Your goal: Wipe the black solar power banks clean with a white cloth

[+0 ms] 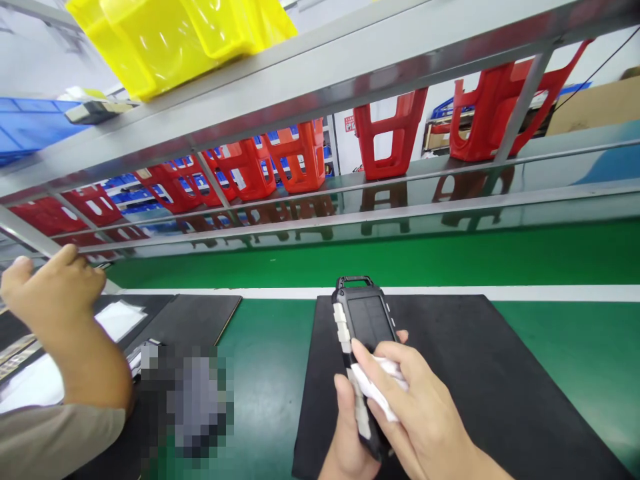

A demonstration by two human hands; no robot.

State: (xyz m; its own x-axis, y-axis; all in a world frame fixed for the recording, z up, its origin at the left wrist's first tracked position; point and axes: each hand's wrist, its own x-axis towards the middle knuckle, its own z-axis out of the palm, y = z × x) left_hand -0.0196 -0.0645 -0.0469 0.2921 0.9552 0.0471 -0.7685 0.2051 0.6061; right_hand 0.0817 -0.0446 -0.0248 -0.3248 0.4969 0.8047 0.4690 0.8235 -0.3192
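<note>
Head: power bank [364,320] in left hand [350,440]; right hand [420,413] wiping

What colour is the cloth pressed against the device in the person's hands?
White. The cloth is in the right hand, seen best in the head view.

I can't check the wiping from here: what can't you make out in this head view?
- Power bank: lower end hidden by left hand and right hand.
- White cloth: mostly under the right hand's fingers.
- Item beside the co-worker's arm: blurred out.
- Yellow bin: cut off by the top edge.
</note>
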